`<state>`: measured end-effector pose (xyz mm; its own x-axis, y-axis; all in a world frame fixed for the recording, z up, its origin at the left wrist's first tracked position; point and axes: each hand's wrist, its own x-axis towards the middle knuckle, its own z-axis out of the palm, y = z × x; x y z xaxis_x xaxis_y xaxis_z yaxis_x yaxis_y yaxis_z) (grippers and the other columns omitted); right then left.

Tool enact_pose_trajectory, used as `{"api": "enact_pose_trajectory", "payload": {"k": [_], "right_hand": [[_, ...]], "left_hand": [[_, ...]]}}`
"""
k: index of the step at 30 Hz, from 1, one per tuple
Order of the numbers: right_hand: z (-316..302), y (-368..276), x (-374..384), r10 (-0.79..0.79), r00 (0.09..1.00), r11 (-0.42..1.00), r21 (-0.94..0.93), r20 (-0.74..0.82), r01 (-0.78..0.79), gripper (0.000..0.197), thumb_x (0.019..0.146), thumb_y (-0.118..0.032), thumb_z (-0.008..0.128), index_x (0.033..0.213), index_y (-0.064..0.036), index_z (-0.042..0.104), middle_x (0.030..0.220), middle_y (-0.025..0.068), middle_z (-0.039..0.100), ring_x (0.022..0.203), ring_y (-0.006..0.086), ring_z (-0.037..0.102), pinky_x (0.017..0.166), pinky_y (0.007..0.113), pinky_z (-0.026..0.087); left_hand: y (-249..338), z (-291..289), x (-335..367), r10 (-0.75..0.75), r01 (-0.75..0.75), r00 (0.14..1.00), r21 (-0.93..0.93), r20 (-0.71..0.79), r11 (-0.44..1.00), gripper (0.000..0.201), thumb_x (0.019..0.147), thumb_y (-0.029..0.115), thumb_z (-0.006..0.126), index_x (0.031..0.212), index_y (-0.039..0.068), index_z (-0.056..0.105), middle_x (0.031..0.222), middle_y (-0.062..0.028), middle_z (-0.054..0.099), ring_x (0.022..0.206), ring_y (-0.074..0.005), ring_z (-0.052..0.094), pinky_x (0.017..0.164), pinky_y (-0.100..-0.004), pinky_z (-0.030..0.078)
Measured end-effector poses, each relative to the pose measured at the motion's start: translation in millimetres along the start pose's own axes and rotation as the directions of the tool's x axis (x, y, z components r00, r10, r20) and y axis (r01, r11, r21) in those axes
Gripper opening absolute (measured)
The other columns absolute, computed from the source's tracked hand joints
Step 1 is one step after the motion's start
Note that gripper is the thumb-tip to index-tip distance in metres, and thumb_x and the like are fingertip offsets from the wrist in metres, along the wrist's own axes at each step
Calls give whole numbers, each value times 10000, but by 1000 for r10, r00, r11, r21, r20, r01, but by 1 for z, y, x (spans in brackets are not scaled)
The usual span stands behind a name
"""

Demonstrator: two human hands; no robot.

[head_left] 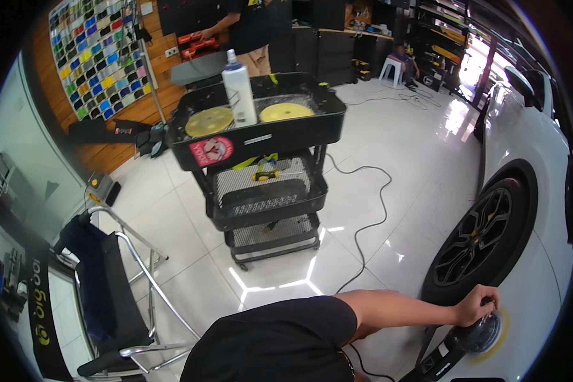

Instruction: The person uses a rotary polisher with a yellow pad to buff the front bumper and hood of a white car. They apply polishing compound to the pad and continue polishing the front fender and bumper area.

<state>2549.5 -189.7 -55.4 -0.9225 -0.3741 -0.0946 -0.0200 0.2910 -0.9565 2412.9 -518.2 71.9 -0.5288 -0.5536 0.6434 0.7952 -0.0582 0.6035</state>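
Observation:
My left hand [473, 307] is closed over the head of a black polisher [481, 332] at the lower right. The tool's yellow pad [504, 332] lies against the white car's body panel [546, 299], just behind the wheel [474, 235]. From its head, the polisher's dark body runs down and left toward the bottom edge. My left arm [395, 308] reaches across from my black sleeve to the tool. My right hand does not show in the picture.
A black three-tier trolley [261, 149] carries a white bottle [238, 89] and two yellow round pads [286, 112]. A cable [358, 239] winds over the tiled floor. Left stands a metal-framed folding chair [102, 286]. Behind the trolley is a person [251, 32]; another sits farther back.

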Motion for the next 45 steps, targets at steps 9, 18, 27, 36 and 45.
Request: {"api": "enact_pose_trajectory", "payload": {"k": [9, 18, 27, 36, 45], "right_hand": [[10, 16, 18, 189, 941, 841, -541, 280, -7, 507, 809, -85, 889, 1223, 24, 617, 965, 107, 665, 775, 158, 610, 611, 352, 482], [82, -83, 22, 301, 291, 947, -250, 908, -200, 419, 813, -153, 840, 1145, 16, 648, 936, 108, 690, 811, 191, 666, 739, 349, 542], [126, -96, -6, 316, 277, 938, -253, 908, -239, 417, 816, -153, 834, 1147, 13, 642, 934, 104, 681, 805, 189, 655, 730, 346, 533], [132, -94, -19, 318, 271, 932, -248, 908, -264, 414, 820, -152, 828, 1149, 10, 636, 932, 100, 672, 798, 188, 644, 721, 343, 524], [134, -92, -24, 318, 279, 927, -234, 906, -294, 411, 823, -151, 822, 1150, 7, 630, 929, 96, 664, 792, 186, 633, 712, 341, 515]], "left_hand": [[67, -80, -36, 66, -84, 983, -101, -168, 991, 53, 920, 57, 559, 934, 10, 578, 826, -91, 639, 690, -127, 641, 675, -271, 528], [135, -183, -115, 59, -124, 942, -179, -331, 976, 84, 855, 100, 556, 926, 56, 541, 637, -89, 582, 646, -193, 583, 874, -391, 499], [153, -243, -142, 62, -241, 894, -359, -444, 902, 188, 915, 219, 455, 986, 73, 549, 609, -84, 529, 687, -227, 551, 874, -394, 444], [158, -243, -143, 44, -246, 875, -365, -482, 898, 262, 961, 281, 409, 1032, 76, 556, 612, -66, 523, 691, -226, 561, 871, -395, 468], [151, -242, -145, 0, -208, 883, -391, -470, 897, 277, 986, 331, 425, 1041, 90, 551, 610, -67, 546, 658, -216, 579, 869, -395, 484]]}}
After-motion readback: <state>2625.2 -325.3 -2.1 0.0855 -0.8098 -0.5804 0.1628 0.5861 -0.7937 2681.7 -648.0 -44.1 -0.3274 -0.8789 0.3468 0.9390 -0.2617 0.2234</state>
